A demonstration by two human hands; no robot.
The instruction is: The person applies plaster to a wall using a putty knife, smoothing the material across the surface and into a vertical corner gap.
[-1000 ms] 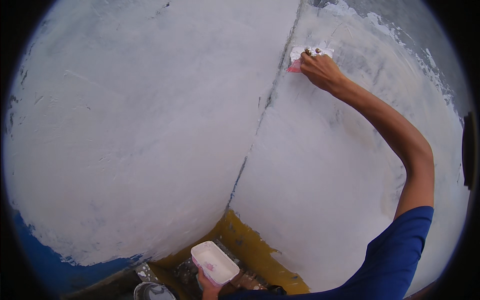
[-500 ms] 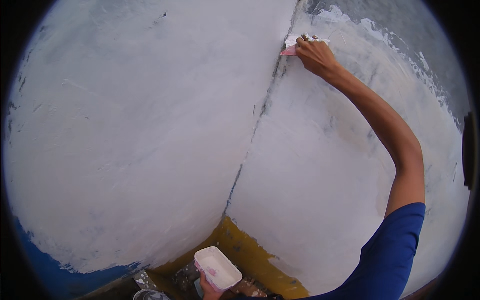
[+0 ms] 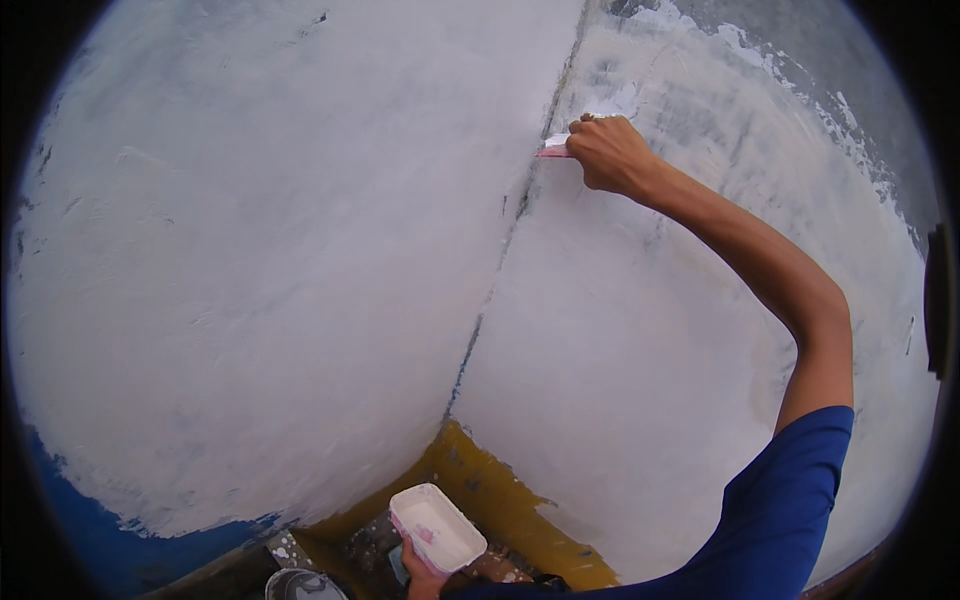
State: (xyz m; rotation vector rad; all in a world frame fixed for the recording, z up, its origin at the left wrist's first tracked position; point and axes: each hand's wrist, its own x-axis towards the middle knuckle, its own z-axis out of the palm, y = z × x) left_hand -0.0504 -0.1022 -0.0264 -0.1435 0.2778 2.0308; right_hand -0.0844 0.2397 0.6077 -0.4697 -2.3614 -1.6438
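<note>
My right hand [image 3: 615, 155] is closed round a pink-edged putty knife [image 3: 556, 149] loaded with white filler. Its blade lies against the right wall [image 3: 600, 320], with one end at the dark corner crack [image 3: 514, 225]. White paste also shows just above the knuckles. Low in the picture, my left hand [image 3: 424, 578] grips a white rectangular tub [image 3: 438, 527] by its near left side. The tub is tilted a little and has white paste inside, with pink stains on the wall and bottom. Most of the left hand's fingers are hidden under the tub.
The left wall [image 3: 250, 250] meets the right one along the crack. A yellow-brown painted band [image 3: 480, 480] runs along the bottom of the corner, and blue paint [image 3: 150, 560] shows at lower left. A round bucket [image 3: 300, 585] stands left of the tub. Bare grey wall [image 3: 850, 60] lies upper right.
My right hand has drawn the putty knife down along the corner crack, leaving fresh white filler above it. The left hand and the tub have hardly shifted.
</note>
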